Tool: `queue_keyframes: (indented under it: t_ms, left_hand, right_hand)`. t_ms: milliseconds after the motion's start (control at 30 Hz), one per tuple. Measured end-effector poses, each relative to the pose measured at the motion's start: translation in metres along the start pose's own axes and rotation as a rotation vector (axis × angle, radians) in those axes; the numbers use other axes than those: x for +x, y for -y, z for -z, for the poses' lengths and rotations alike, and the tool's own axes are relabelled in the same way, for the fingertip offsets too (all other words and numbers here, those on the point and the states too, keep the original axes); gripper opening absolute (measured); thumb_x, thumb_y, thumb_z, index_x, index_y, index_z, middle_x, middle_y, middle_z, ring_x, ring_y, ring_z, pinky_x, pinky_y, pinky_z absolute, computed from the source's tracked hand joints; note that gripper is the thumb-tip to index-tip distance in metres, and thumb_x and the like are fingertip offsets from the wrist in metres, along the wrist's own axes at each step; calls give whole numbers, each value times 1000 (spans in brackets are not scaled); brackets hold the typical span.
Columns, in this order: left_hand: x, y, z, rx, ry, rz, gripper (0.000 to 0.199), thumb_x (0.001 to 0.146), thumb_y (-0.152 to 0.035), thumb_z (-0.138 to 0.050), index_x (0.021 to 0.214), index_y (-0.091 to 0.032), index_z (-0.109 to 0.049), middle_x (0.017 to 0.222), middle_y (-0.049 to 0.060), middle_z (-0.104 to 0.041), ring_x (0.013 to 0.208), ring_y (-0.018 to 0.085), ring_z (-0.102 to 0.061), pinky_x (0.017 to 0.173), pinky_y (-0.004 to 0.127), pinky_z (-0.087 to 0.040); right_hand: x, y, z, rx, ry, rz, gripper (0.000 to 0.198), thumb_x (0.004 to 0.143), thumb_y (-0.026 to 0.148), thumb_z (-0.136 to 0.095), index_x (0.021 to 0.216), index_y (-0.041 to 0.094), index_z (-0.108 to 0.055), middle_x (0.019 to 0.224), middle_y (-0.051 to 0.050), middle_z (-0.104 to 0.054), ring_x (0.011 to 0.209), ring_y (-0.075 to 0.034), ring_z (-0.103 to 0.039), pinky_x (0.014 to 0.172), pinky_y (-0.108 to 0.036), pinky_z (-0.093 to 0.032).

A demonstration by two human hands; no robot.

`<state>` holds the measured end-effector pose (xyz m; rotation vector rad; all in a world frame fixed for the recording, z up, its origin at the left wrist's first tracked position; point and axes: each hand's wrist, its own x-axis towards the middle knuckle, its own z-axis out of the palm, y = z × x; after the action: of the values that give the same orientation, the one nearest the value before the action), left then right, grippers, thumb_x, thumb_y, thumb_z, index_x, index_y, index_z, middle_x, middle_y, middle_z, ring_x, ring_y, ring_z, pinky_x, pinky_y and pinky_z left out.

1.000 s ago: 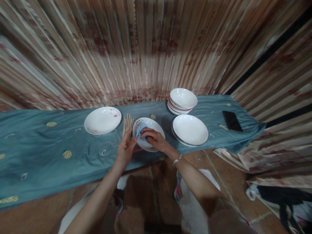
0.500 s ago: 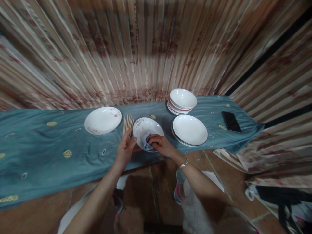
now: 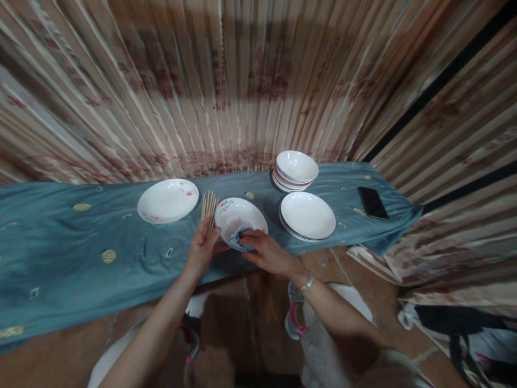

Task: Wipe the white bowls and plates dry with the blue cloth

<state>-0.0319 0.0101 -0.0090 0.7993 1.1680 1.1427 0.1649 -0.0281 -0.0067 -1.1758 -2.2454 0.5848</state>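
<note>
My left hand (image 3: pixel 204 243) grips the left rim of a white bowl (image 3: pixel 242 213) with a small floral print, thumb on the rim and fingers partly hidden beneath. The bowl tilts toward me over the cloth's front edge. In my right hand (image 3: pixel 264 248) is a bunched blue cloth (image 3: pixel 239 237), pressed against the bowl's near inner side and rim. Several wooden chopsticks (image 3: pixel 209 209) lie just beyond my left hand, beside the bowl.
A white floral plate (image 3: pixel 168 201) sits on the left of the teal tablecloth (image 3: pixel 133 253). To the right are stacked plates (image 3: pixel 307 216), a stack of bowls (image 3: pixel 297 168) behind them, and a black phone (image 3: pixel 373 202). A pleated curtain (image 3: pixel 202 81) hangs behind.
My right hand has moved the blue cloth from inside the bowl down to its near rim. My left hand keeps its hold. The whole view has shifted slightly.
</note>
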Motion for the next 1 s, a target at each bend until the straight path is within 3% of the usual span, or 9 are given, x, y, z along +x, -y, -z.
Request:
queue_keyframes:
  t_ms: [200, 333, 433, 533, 633, 733, 833, 1000]
  left_hand:
    - [-4, -3, 1, 24, 42, -4, 63, 78, -39, -73, 134, -19, -50, 90, 7, -73, 75, 25, -72, 65, 39, -60]
    - [-3, -6, 9, 142, 61, -82, 61, 76, -36, -75, 131, -18, -56, 89, 8, -73, 71, 24, -70, 63, 34, -56]
    - [0, -13, 19, 362, -6, -275, 52, 75, -36, -76, 123, -19, -66, 83, 7, -71, 73, 23, -67, 73, 34, -54]
    - [-1, -22, 23, 525, -66, -594, 44, 72, -35, -78, 114, -23, -72, 102, 9, -69, 102, 27, -63, 98, 39, -46]
    - [-5, -27, 18, 641, 133, -765, 32, 75, -36, -74, 105, -27, -76, 119, 10, -68, 124, 31, -52, 112, 46, -34]
    - [-7, -24, 9, 673, 314, -788, 19, 80, -35, -70, 95, -26, -77, 112, 10, -72, 124, 31, -53, 112, 48, -34]
    - [-6, -20, 4, 675, 327, -775, 11, 79, -35, -70, 80, -25, -74, 93, 10, -74, 117, 31, -59, 110, 48, -36]
    - [-6, -17, -3, 627, 301, -682, 12, 76, -35, -72, 71, -24, -71, 88, 8, -73, 97, 28, -66, 101, 43, -42]
  right_hand:
    - [1, 5, 9, 3, -22, -14, 19, 90, 20, -66, 108, 20, -71, 117, -10, -71, 110, -22, -65, 98, -35, -49]
    - [4, 8, 18, 77, -36, -63, 17, 86, 20, -71, 102, 19, -72, 109, -9, -74, 103, -22, -68, 93, -33, -50]
    - [8, 10, 24, 142, -72, -105, 15, 83, 20, -73, 98, 19, -73, 103, -7, -75, 97, -21, -69, 89, -32, -50]
    - [11, 11, 31, 219, -96, -162, 15, 81, 22, -74, 96, 19, -74, 99, -5, -75, 91, -19, -69, 83, -29, -51]
    - [13, 11, 38, 268, -73, -208, 16, 79, 23, -74, 93, 18, -74, 95, -5, -75, 85, -18, -69, 77, -28, -50]
    - [15, 10, 41, 304, -52, -223, 15, 77, 24, -75, 90, 17, -75, 92, -4, -75, 83, -18, -68, 77, -27, -49]
    - [15, 8, 43, 349, -42, -245, 16, 74, 25, -76, 88, 17, -75, 90, -3, -75, 81, -17, -67, 77, -27, -49]
    - [19, 4, 47, 530, -145, -265, 25, 70, 38, -79, 83, 17, -74, 84, 0, -73, 79, -16, -65, 77, -26, -48]
